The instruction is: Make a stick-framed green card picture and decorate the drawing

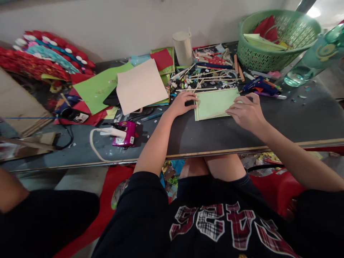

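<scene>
A light green card panel with thin wooden sticks along its edges lies on the dark table in front of me. My left hand has its thumb and fingers closed on the panel's left edge. At the right edge, my right hand pinches the border, and its fingers cover that corner. Beyond the panel are thin sticks and small pebbles. A blue glue gun lies to the right of the panel, close behind my right hand.
A green basket and a tilted bottle stand at the back right. Paper sheets, a white cup and a magenta power adapter are also on the table. Another person's dark-clothed leg shows at lower left.
</scene>
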A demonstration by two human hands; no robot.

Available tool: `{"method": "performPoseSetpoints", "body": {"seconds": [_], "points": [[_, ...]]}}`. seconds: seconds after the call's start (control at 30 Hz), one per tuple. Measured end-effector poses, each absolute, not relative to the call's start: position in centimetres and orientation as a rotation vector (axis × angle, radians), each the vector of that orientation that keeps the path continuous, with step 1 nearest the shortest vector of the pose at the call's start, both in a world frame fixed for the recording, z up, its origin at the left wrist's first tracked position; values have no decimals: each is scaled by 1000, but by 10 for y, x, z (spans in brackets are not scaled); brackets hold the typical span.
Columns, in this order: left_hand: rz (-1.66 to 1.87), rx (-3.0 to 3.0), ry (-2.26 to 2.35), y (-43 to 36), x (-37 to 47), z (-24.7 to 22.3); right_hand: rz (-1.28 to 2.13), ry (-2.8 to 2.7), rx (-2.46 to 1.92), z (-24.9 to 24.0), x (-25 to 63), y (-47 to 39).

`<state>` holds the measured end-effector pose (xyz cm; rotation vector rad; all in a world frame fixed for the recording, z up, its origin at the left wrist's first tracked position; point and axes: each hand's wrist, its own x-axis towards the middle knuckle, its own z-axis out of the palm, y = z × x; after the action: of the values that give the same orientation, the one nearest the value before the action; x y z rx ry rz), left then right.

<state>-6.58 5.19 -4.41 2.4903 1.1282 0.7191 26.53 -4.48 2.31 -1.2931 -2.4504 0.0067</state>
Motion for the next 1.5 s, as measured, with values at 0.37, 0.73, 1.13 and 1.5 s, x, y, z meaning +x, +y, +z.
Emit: {"method": "performPoseSetpoints", "body": {"seconds": [0.37,0.73,1.13,1.5], "points": [[739,2488,1129,54,-65,-47,-36,-2378,-1229,17,270,-45],[749,2490,1126,53,-66,-46,-7,-2381,-1296,22,267,-47],[732,2478,1127,52,-66,-45,-98,-2437,-1281,22,266,-49],[706,2487,1143,50,-66,-42,-222,-2448,-1234,15,277,-49]]}}
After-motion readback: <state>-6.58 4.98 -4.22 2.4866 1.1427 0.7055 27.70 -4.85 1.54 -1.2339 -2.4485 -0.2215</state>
